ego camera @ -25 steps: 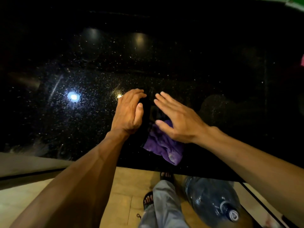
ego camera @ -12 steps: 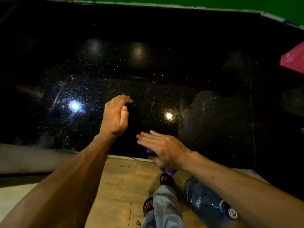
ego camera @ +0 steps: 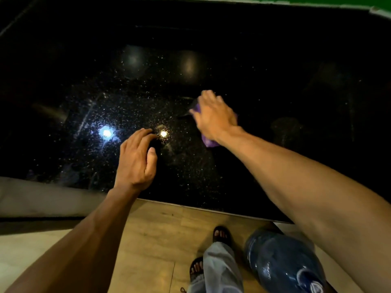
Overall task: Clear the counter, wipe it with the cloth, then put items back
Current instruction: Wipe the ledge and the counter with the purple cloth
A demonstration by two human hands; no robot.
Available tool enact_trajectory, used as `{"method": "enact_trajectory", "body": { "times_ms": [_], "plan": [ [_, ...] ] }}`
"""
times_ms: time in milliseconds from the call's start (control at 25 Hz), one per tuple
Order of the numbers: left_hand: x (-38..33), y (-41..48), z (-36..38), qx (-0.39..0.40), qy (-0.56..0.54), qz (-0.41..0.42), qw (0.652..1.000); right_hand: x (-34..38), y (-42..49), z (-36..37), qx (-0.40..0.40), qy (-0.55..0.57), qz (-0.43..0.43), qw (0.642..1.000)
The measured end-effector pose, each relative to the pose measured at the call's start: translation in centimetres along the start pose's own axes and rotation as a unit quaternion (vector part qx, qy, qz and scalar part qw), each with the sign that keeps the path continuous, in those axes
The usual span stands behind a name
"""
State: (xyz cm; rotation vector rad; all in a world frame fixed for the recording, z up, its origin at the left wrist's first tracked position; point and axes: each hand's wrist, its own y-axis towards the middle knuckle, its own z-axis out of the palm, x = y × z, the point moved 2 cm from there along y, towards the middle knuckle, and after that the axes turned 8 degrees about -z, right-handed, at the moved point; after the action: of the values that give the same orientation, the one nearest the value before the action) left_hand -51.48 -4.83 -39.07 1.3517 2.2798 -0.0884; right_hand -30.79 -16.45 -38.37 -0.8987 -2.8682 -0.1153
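A black speckled counter [ego camera: 275, 85] fills the upper view, bare and glossy with light reflections. My right hand [ego camera: 213, 117] lies flat on a purple cloth [ego camera: 208, 141], pressing it onto the counter a little right of centre; the cloth shows only at the hand's edges. My left hand [ego camera: 137, 159] rests on the counter near its front edge, fingers loosely bent and holding nothing.
The counter's front edge [ego camera: 211, 210] runs across the lower middle, with tiled floor below. A large blue water bottle [ego camera: 283, 263] stands on the floor at the lower right beside my sandalled feet [ego camera: 220, 235]. A green wall strip [ego camera: 317, 0] lines the far top edge.
My right hand has pushed the purple cloth from the front edge away to the middle of the counter. My left hand stays near the front edge, hardly moved.
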Motion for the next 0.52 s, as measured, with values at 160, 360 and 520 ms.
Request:
{"method": "enact_trajectory", "body": {
  "times_ms": [160, 360, 520],
  "plan": [
    [0.3, -0.2, -0.6, -0.071, -0.071, -0.006, 0.995, 5.9, -4.0, 1.5, 0.042, 0.015, -0.231, 0.972],
    [1.0, -0.7, -1.6, -0.038, -0.079, -0.010, 0.996, 3.3, -6.8, 0.6, -0.118, 0.089, -0.221, 0.964],
    [3.2, -2.6, -3.5, -0.028, -0.023, -0.041, 0.998, -0.3, -6.5, -0.5, -0.186, 0.074, 0.061, 0.978]
  ]
}}
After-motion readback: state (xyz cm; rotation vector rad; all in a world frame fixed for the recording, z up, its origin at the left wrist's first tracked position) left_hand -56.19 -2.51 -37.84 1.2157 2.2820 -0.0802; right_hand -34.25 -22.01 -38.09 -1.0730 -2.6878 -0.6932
